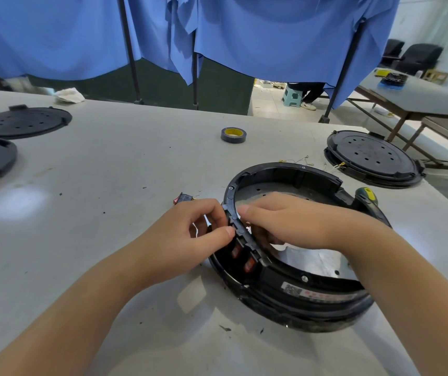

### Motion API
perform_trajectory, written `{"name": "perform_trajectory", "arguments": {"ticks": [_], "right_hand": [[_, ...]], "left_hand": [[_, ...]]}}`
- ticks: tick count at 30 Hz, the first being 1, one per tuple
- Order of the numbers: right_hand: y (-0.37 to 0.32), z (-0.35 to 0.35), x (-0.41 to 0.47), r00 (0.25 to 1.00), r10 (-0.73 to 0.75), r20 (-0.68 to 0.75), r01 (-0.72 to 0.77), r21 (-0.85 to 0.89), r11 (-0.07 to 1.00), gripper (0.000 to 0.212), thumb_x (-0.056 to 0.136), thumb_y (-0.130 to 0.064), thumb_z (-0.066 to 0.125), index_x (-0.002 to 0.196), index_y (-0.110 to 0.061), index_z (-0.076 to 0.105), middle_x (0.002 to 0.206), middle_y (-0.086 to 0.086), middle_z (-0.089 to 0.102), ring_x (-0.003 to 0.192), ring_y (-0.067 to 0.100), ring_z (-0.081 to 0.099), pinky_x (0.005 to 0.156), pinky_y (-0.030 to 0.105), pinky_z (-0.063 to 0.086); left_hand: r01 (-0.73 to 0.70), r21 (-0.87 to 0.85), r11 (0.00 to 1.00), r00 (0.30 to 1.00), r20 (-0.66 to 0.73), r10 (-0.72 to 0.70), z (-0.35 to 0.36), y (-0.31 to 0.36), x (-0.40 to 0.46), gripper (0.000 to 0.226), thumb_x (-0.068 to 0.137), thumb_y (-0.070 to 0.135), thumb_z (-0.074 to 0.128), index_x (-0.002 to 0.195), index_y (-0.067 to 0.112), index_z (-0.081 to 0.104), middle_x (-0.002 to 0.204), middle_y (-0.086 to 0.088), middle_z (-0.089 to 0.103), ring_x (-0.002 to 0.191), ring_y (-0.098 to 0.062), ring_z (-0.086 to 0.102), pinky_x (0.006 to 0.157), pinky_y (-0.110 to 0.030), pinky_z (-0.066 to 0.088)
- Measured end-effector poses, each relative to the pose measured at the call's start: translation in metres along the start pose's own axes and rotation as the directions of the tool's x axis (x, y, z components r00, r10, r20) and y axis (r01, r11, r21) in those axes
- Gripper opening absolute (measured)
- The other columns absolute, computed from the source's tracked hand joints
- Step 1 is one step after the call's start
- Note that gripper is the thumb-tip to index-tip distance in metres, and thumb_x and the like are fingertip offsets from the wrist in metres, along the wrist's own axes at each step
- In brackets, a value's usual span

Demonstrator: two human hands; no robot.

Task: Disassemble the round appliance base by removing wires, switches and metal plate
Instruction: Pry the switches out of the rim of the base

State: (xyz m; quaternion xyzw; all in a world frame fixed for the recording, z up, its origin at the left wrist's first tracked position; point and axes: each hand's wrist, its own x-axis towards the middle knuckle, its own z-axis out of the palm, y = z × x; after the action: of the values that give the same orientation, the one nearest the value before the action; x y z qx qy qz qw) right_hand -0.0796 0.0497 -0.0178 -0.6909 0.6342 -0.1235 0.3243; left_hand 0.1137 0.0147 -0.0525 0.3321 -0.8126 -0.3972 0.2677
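The round black appliance base lies open side up on the grey table, right of centre. A metal plate shows inside it. Two red rocker switches sit in its left wall. My left hand pinches the outside of that wall just above the switches, thumb and fingers curled on the rim. My right hand reaches inside the base at the same spot, with its fingers curled behind the wall and hidden there. One loose red switch lies on the table beyond my left hand.
A screwdriver with a green and yellow handle rests against the base's far right. Another black base and loose wires lie beyond. A tape roll sits mid-table. Two black round covers lie far left.
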Motion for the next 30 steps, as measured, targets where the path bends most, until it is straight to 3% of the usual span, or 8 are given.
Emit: {"name": "perform_trajectory", "arguments": {"ticks": [3, 7, 10, 15, 20, 26, 30], "right_hand": [[-0.002, 0.001, 0.001, 1.000, 0.019, 0.021, -0.020, 0.018, 1.000, 0.050, 0.095, -0.058, 0.034, 0.069, -0.018, 0.048, 0.055, -0.010, 0.040, 0.044, 0.004, 0.037, 0.059, 0.028, 0.032], [-0.004, 0.000, 0.004, 0.992, 0.107, 0.072, -0.104, -0.046, 0.993, 0.056, 0.083, -0.075, 0.037, 0.071, -0.024, 0.056, 0.051, -0.015, 0.044, 0.040, -0.001, 0.041, 0.052, 0.020, 0.033], [-0.003, -0.001, 0.008, 0.986, 0.116, 0.118, -0.123, 0.052, 0.991, 0.055, 0.084, -0.071, 0.046, 0.064, -0.019, 0.046, 0.048, -0.009, 0.036, 0.040, 0.009, 0.032, 0.042, 0.020, 0.028], [0.001, 0.000, 0.010, 0.971, 0.110, 0.210, -0.160, 0.237, 0.958, 0.053, 0.083, -0.066, 0.056, 0.048, -0.027, 0.043, 0.050, -0.008, 0.028, 0.043, 0.011, 0.021, 0.041, 0.020, 0.020], [0.002, -0.001, 0.012, 0.953, 0.118, 0.278, -0.206, 0.311, 0.928, 0.057, 0.082, -0.065, 0.058, 0.041, -0.027, 0.046, 0.050, -0.008, 0.024, 0.044, 0.010, 0.014, 0.042, 0.023, 0.011], [0.002, -0.002, 0.012, 0.944, 0.125, 0.306, -0.226, 0.321, 0.920, 0.059, 0.085, -0.064, 0.055, 0.038, -0.028, 0.052, 0.048, -0.010, 0.024, 0.042, 0.008, 0.014, 0.039, 0.020, 0.012], [0.003, -0.002, 0.012, 0.946, 0.106, 0.307, -0.216, 0.351, 0.911, 0.058, 0.088, -0.060, 0.053, 0.040, -0.027, 0.053, 0.047, -0.011, 0.024, 0.040, 0.007, 0.014, 0.041, 0.021, 0.010]], "left_hand": [[-0.015, 0.003, 1.000, 1.000, 0.015, 0.015, 0.000, 0.002, -0.001, 0.023, 0.067, 0.048, 0.060, 0.072, 0.026, 0.057, 0.065, 0.016, 0.057, 0.058, -0.010, 0.048, 0.063, -0.035, 0.044], [-0.012, 0.043, 0.999, 1.000, -0.006, 0.013, 0.001, 0.002, -0.002, 0.012, 0.068, 0.035, 0.062, 0.071, 0.024, 0.058, 0.065, 0.014, 0.056, 0.065, -0.020, 0.053, 0.068, -0.039, 0.046], [-0.024, 0.046, 0.999, 1.000, -0.001, 0.024, 0.000, 0.003, -0.003, 0.021, 0.064, 0.046, 0.060, 0.073, 0.026, 0.058, 0.067, 0.011, 0.057, 0.068, -0.022, 0.054, 0.071, -0.042, 0.048], [-0.042, 0.066, 0.997, 0.999, -0.019, 0.043, 0.002, 0.001, -0.002, 0.027, 0.063, 0.049, 0.056, 0.075, 0.025, 0.059, 0.069, 0.009, 0.060, 0.068, -0.022, 0.056, 0.071, -0.046, 0.049], [-0.066, 0.077, 0.995, 0.997, -0.044, 0.069, 0.004, -0.001, -0.002, 0.025, 0.064, 0.047, 0.055, 0.076, 0.025, 0.055, 0.068, 0.005, 0.057, 0.066, -0.025, 0.054, 0.068, -0.048, 0.048], [-0.063, 0.107, 0.992, 0.996, -0.059, 0.070, 0.005, -0.001, -0.003, 0.016, 0.067, 0.040, 0.058, 0.073, 0.026, 0.057, 0.066, 0.014, 0.057, 0.066, -0.020, 0.055, 0.068, -0.043, 0.048], [-0.043, 0.110, 0.993, 0.996, -0.074, 0.051, 0.006, -0.001, -0.003, 0.017, 0.066, 0.039, 0.060, 0.074, 0.024, 0.061, 0.070, 0.011, 0.061, 0.066, -0.020, 0.057, 0.070, -0.044, 0.050]]}}
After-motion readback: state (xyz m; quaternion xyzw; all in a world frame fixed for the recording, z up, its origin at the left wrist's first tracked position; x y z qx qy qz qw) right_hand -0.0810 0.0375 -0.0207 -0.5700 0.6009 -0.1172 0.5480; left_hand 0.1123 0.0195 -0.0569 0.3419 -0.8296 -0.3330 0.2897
